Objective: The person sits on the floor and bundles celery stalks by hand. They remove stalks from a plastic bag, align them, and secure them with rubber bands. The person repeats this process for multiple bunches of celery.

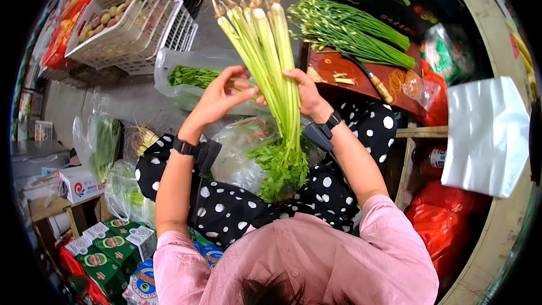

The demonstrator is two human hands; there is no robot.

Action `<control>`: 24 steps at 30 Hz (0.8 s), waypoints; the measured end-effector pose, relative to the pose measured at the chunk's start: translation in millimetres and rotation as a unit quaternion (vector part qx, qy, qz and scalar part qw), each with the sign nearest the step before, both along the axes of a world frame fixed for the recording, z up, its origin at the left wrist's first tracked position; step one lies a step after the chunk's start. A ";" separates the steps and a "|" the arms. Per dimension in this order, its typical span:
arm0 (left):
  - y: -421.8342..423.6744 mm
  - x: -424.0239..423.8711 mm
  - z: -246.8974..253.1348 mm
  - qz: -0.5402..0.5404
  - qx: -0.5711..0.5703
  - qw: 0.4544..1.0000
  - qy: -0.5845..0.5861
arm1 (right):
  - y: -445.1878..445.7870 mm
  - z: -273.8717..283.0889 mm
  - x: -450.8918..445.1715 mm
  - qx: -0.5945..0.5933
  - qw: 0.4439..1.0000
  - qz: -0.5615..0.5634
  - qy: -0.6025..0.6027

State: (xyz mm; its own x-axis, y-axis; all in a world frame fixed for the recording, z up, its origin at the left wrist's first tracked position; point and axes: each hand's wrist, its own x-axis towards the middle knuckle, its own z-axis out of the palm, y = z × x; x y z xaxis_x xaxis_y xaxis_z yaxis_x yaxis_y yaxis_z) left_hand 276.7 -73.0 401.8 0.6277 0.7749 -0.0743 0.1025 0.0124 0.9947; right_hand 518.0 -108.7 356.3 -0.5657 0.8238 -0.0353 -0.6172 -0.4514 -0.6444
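Note:
A bunch of celery (271, 67) is held up before me, its pale root ends away from me and its leaves hanging down over my lap. My right hand (305, 93) grips the stalks from the right side. To their left is my left hand (230, 89), fingers apart and curled; whether its fingertips touch the stalks is hard to tell. Beneath the leaves lies a clear plastic bag (237, 165). Just beyond my left hand, leafy greens (192, 77) rest in another clear bag (167, 61) on the floor.
Flowering chives (360, 29), a knife (368, 74) and rubber bands (396, 80) lie on a red board (338, 67) at right. White crates (139, 29), one holding fruit, stand far left. Green cartons (114, 245) sit near left. A silvery sheet (485, 135) hangs over the right-hand wooden edge.

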 end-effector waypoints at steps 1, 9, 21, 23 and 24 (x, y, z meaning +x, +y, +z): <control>3.7 2.5 -0.2 0.025 -0.046 0.997 -0.059 | -0.9 1.7 -3.8 -0.005 1.000 0.010 0.003; 19.9 19.4 -11.9 0.174 -0.145 0.939 -0.260 | -6.6 7.0 -34.8 -0.012 0.995 0.095 -0.019; 24.8 34.7 -18.8 0.242 -0.127 0.915 -0.298 | -9.5 10.2 -64.6 0.237 0.830 -0.159 -0.479; 22.7 39.0 -25.2 0.231 -0.118 0.910 -0.324 | -10.1 5.9 -67.5 0.264 0.807 -0.188 -0.494; 20.5 39.0 -25.6 0.228 -0.113 0.906 -0.337 | -10.9 10.8 -69.4 0.267 0.796 -0.191 -0.508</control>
State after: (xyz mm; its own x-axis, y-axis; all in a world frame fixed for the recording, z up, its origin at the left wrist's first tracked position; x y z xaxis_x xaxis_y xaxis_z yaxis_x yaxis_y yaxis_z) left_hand 315.8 -52.5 376.3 0.2069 0.9782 0.0180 -0.5945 0.1110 0.7964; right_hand 448.5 -119.6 367.1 -0.1728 0.9800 0.0989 0.3199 0.1508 -0.9354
